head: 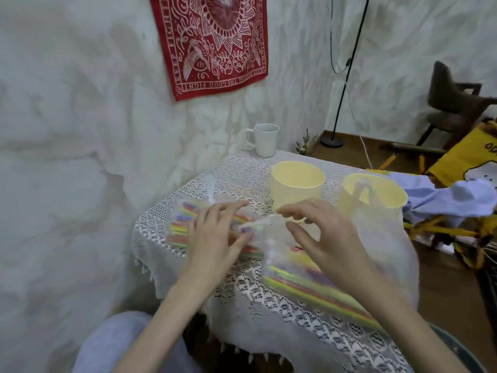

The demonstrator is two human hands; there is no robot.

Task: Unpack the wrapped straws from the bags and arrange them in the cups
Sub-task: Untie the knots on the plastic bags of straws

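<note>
Two clear plastic bags of wrapped straws lie on the lace-covered table [188, 184]. One bag [183, 224] sits toward the left edge; the other bag [309, 281] lies toward the near right corner, its coloured straws [304, 285] showing through the film.

Both hands work at the gathered, tied neck [258, 224] between the bags. The left hand [215, 235] has its fingers loosely spread, and thumb and fingertips seem to pinch the crumpled film, though motion blur leaves that unsure. The right hand [322, 238] hovers just beside the knot with curled fingers; I cannot tell whether it has hold of anything.

The film looks thin, slippery and easily torn, so the knotted neck is the sensible place to grip. The straws should be light and slender and liable to spill, best lifted as a bundle near their middle.

Two yellow cups [297, 184] [373, 195] stand toward the far right, with nothing visible inside them.
</note>
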